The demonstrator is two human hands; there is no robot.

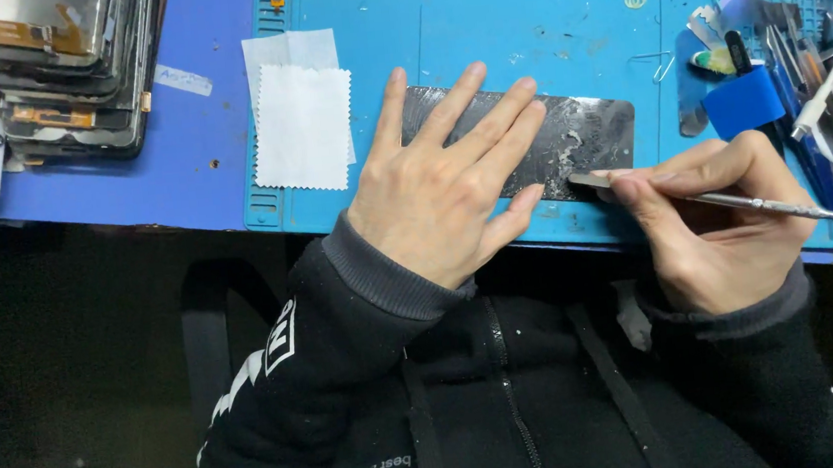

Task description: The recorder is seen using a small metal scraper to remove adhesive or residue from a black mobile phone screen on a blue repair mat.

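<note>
Two hands over blue repair mat (pixel 478 18) on blue table (pixel 194 153): left hand (pixel 443 196) flat, grip open, pinning dark phone panel (pixel 583 129); right hand (pixel 712 223) grip closed on metal spudger (pixel 735 201). Phone stack (pixel 66 74) far left, floor dark.

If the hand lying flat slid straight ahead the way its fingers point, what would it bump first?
The left hand points up-right across the dark panel. Beyond that lies bare blue mat; nothing seems to block it.
</note>
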